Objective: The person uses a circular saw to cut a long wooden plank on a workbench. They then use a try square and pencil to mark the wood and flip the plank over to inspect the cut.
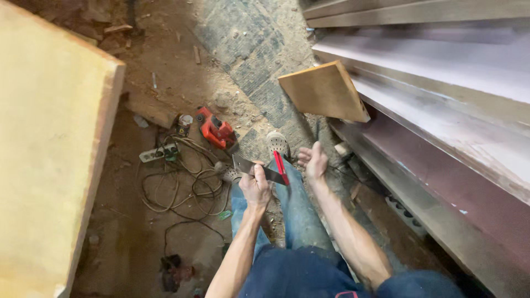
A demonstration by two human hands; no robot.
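Firmly, left hand grips a flat metal square; right hand spread empty.

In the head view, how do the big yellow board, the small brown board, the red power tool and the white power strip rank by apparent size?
1. Big yellow board, nearer the camera, which enlarges it.
2. Small brown board.
3. Red power tool.
4. White power strip, close in size to the tool, so this order is unsure.

A dusty dirt floor carries a red power tool, tangled cables and a power strip.
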